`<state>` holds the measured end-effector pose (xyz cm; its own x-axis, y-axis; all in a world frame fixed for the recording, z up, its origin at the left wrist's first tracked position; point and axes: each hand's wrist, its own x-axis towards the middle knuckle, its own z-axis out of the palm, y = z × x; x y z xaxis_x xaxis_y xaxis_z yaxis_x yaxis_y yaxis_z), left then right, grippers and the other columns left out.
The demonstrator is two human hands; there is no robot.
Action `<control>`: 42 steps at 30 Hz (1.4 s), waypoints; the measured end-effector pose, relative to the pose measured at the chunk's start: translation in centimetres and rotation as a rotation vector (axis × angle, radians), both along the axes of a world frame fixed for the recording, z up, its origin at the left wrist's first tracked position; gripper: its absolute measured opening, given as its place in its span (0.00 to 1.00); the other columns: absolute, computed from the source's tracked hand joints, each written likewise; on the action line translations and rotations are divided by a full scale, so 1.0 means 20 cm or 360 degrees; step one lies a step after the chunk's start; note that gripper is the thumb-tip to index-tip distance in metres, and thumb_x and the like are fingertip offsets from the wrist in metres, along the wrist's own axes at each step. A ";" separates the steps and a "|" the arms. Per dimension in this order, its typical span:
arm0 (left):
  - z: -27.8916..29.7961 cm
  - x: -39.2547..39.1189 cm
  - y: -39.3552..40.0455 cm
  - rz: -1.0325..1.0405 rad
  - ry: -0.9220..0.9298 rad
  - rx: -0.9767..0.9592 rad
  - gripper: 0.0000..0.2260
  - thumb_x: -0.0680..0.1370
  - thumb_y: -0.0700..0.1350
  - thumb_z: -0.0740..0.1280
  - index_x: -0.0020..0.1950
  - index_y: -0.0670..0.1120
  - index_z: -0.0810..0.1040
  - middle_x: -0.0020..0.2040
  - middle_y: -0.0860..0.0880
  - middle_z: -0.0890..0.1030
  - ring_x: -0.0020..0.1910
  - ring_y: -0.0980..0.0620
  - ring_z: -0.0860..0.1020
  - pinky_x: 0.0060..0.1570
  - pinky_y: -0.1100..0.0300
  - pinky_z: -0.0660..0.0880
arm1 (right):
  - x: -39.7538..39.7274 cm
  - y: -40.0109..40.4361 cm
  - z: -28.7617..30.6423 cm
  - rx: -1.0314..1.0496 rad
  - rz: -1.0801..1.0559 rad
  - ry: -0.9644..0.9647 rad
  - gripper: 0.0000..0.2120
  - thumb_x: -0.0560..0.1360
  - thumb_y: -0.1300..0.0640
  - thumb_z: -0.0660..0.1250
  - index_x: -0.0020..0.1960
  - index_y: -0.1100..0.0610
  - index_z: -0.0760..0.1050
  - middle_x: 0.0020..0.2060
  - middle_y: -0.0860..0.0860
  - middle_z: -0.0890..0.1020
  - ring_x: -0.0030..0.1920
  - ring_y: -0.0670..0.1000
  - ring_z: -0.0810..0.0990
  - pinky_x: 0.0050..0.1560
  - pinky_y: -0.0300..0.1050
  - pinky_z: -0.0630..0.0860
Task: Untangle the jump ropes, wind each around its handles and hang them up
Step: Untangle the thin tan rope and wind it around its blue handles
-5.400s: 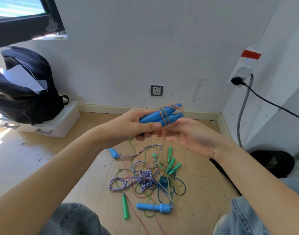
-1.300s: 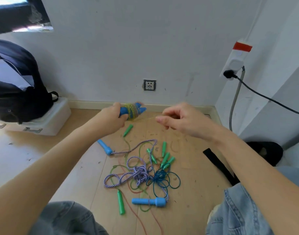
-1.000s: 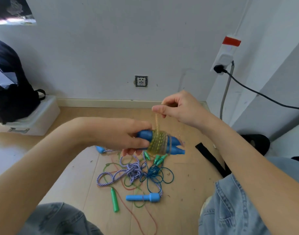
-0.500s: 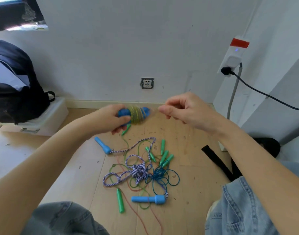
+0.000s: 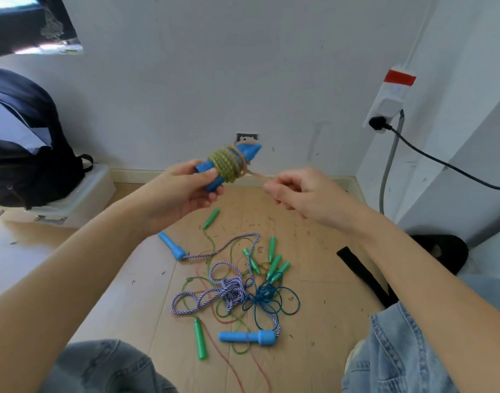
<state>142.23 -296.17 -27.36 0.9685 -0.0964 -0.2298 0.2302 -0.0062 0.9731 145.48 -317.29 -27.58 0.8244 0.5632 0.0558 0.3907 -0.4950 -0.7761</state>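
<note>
- Far left, black backpack [image 5: 30, 154] on a white bin [image 5: 73, 199], cut off by the frame edge.
- Left hand [image 5: 180, 194] clenched around paired blue handles [image 5: 229, 165], yellow-green rope coiled thick mid-length, raised before the wall.
- Right hand [image 5: 305, 194] pinching the rope's loose tail [image 5: 255, 175], blurred.
- Below, tangled ropes [image 5: 237, 290] on the wooden floor [image 5: 322, 251].
- No legible writing.

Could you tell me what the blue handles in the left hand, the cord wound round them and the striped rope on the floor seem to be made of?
Blue handles: probably moulded plastic, uniform matte colour.
Wound cord: looks like translucent yellowish vinyl or rubber, glossy and smooth; the right hand pulls its end taut, the left hand grips the handles.
Striped rope: apparently braided blue-and-white fibre, twist visible.
</note>
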 end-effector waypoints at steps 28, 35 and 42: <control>0.02 -0.10 -0.16 -0.0418 -0.0773 0.0849 0.20 0.68 0.59 0.71 0.51 0.47 0.77 0.41 0.42 0.80 0.35 0.53 0.76 0.39 0.54 0.75 | 0.00 0.00 -0.01 0.0761 -0.0055 0.0941 0.17 0.76 0.49 0.62 0.31 0.55 0.73 0.21 0.50 0.75 0.17 0.45 0.69 0.16 0.33 0.64; 0.02 -0.04 -0.13 0.0103 -0.0207 -0.0126 0.13 0.78 0.54 0.58 0.51 0.48 0.76 0.45 0.46 0.85 0.31 0.57 0.76 0.32 0.65 0.72 | -0.02 0.01 0.01 0.0535 -0.0300 0.0290 0.15 0.74 0.49 0.65 0.31 0.54 0.73 0.21 0.43 0.67 0.24 0.44 0.61 0.23 0.33 0.58; -0.05 -0.04 -0.13 0.0190 -0.0086 -0.0097 0.11 0.80 0.52 0.57 0.56 0.50 0.76 0.50 0.47 0.84 0.33 0.55 0.80 0.34 0.62 0.69 | -0.04 0.04 0.01 0.0689 -0.0201 0.0000 0.11 0.72 0.63 0.67 0.35 0.53 0.71 0.47 0.46 0.76 0.46 0.39 0.75 0.49 0.33 0.73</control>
